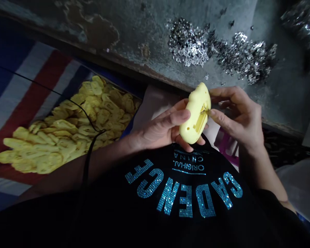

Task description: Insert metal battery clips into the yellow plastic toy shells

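Observation:
A pale yellow plastic casing (pixel 192 119), rounded and hollow, with a long slot in its face and small holes, is tilted in my left hand (pixel 167 125). My left thumb presses on its near side, and the fingers wrap underneath. Inside the slot shows a small metal clip (pixel 203 110). My right hand (pixel 237 117) is at the casing's right edge, its thumb tip on the clip and its index finger against the upper edge. The other right fingers are curled and partly hidden.
Piles of small shiny metal clips (pixel 188 43) lie on the worn grey metal table (pixel 134 20). At the left, many yellow casings (pixel 67 127) are heaped on a striped cloth (pixel 41 75). A black cord (pixel 77 105) runs across that heap. Something purple (pixel 224 144) shows below my right hand.

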Demonstrator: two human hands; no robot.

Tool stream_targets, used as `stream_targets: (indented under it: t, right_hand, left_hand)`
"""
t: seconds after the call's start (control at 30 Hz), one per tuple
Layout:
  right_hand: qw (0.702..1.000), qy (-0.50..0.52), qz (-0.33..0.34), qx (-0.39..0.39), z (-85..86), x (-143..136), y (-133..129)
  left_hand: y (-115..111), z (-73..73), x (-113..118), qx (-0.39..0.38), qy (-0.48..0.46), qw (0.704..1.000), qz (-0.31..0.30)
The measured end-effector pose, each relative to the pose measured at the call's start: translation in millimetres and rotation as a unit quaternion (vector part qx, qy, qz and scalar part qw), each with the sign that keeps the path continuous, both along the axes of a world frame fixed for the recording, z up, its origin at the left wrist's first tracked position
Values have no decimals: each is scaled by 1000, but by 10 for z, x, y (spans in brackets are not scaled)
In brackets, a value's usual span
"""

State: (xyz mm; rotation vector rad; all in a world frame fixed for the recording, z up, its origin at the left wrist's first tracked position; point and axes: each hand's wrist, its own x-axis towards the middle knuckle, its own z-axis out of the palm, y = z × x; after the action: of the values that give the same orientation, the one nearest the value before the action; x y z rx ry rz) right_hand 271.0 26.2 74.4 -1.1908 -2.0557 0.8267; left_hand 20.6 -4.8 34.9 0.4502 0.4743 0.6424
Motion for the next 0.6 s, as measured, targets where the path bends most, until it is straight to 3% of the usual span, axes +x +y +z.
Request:
stream_targets:
  t: [0.13,0.27,0.43,0.6]
  right_hand:
    - [990,46,22,-128,-40,3,154]
    - [989,56,37,-131,-54,-11,169]
    - [992,116,4,-52,-335,-12,-8]
    - [983,139,-82,83,-685,38,-212]
  left_hand:
    - [-40,59,26,28,43,998,29]
    - [-71,100,73,66,87,993,50]
    - [-166,153,104,125,151,978,70]
    - [-253,193,139,266,227,933,83]
